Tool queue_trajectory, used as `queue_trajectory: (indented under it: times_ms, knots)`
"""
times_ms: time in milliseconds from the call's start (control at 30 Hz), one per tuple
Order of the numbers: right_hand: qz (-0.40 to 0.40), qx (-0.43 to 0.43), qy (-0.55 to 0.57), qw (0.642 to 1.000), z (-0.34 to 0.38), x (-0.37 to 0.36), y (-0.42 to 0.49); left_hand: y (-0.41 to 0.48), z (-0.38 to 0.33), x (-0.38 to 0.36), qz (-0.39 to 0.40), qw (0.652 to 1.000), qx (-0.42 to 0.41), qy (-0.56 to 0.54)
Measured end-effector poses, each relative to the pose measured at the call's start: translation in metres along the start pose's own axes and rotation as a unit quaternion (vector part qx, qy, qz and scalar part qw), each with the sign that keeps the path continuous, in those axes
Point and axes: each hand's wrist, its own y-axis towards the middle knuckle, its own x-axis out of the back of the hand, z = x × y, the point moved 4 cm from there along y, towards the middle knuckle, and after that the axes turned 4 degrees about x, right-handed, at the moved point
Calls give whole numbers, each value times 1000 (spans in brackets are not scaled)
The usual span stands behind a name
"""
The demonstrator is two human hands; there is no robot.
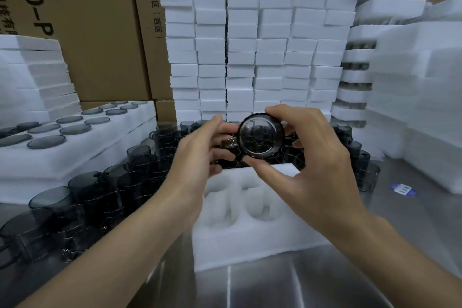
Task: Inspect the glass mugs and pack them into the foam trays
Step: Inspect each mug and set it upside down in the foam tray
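Close behind held mug (261, 138), loose mugs (150, 165)

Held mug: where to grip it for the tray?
I'd grip the mug round its body, thumb under and fingers over, from the right as the right hand does: it lies on its side, handle pointing left toward the left hand.

You have one view only, from a wide-angle camera on your head. It looks forward and down, close over the steel worktop (325, 280), toward stacked foam blocks (250, 45).
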Motion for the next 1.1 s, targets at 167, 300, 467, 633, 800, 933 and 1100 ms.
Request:
queue_trajectory:
  times_ms: [167,300,467,633,800,933,1100]
  knots:
    - [-42,17,1,999,1,6,1,16,1,22,-80,995,-26,49]
    - [-59,10,5,998,-4,9,2,25,7,28,-23,924,-111,366]
    - [-14,-50,10,999,-16,6,0,19,23,21,18,863,-116,492]
    - [70,-106,10,992,-29,-4,-5,25,26,23,34,878,-98,467]
    - [172,-137,31,975,-40,-12,-9,27,30,23,62,882,-119,453]
    - [245,-152,57,956,-45,-13,-11,27,33,22,86,889,-120,433]
    - [321,-175,88,926,-47,-17,-15,26,33,19,110,889,-130,425]
